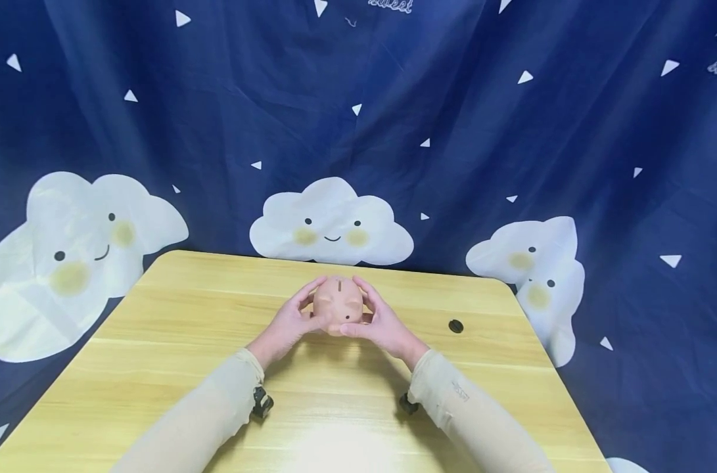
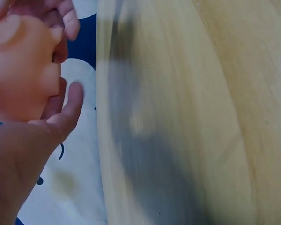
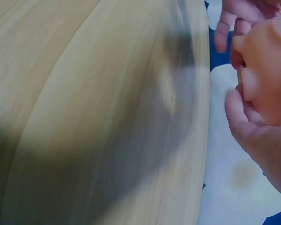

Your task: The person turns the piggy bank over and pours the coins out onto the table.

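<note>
Both hands cupped a peach-coloured piggy bank (image 1: pixel 338 305) at the centre of the frame, just above the wooden table (image 1: pixel 157 341).

Left hand (image 1: pixel 289 323) and right hand (image 1: pixel 380 323) each curled round a flank of the piggy bank, fingers over the top beside the coin slot, thumbs underneath. It looked small, smooth and probably hollow and light; whether rigid or soft vinyl could not be told, so the rounded sides seemed the safest hold, since the glossy skin might slip. Its snout and ears showed at the upper left of the left wrist view (image 2: pixel 18 70). A small black round object (image 1: pixel 455 326) lay on the table to the right, well apart. Behind hung a navy curtain (image 1: pixel 512 131) printed with smiling clouds. Nothing blocked the hands.
</note>
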`<state>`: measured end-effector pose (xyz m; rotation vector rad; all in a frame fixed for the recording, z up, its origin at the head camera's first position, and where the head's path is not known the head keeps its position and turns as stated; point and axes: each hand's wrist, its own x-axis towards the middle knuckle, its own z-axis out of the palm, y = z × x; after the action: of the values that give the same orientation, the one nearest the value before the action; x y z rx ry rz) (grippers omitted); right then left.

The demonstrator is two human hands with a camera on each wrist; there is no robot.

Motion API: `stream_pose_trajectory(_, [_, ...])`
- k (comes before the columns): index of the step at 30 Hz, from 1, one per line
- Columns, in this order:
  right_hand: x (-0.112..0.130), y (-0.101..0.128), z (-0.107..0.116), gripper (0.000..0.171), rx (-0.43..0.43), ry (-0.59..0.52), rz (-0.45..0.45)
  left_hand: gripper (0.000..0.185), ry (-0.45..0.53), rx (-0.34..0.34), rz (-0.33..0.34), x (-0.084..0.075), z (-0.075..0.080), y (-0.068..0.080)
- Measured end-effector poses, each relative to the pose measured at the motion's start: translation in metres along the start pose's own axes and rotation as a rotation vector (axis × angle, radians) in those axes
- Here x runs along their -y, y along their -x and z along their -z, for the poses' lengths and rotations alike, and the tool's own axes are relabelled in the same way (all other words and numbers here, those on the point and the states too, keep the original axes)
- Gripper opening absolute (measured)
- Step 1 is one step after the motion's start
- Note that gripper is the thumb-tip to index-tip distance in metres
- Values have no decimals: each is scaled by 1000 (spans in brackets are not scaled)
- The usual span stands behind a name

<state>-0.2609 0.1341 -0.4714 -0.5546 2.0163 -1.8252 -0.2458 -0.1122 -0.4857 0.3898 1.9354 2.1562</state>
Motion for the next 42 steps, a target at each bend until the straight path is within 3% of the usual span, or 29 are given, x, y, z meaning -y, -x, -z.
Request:
stream_pose_trajectory(5, [0,0,0,108,26,-28,-32,59,108,4,80,0,-1,0])
stream_pose_trajectory(9, [-2,-1,1,106,35,-61,-54,59,136,-12,113,0,-2,-1])
stream_pose_trajectory(13, [-4,-2,3,88,38,-101,-74,61,165,-12,121,-1,-2,-1])
stream_pose_trajectory(18, [-2,-3,4,70,55,-157,-76,63,171,-14,118,-2,-2,-1])
stream_pose_trajectory(32, [-2,-5,5,71,50,-197,-149,65,149,-9,130,0,2,0])
stream_pose_trajectory(42, [-6,-6,7,66,57,-240,-140,66,122,-7,147,1,2,-1])
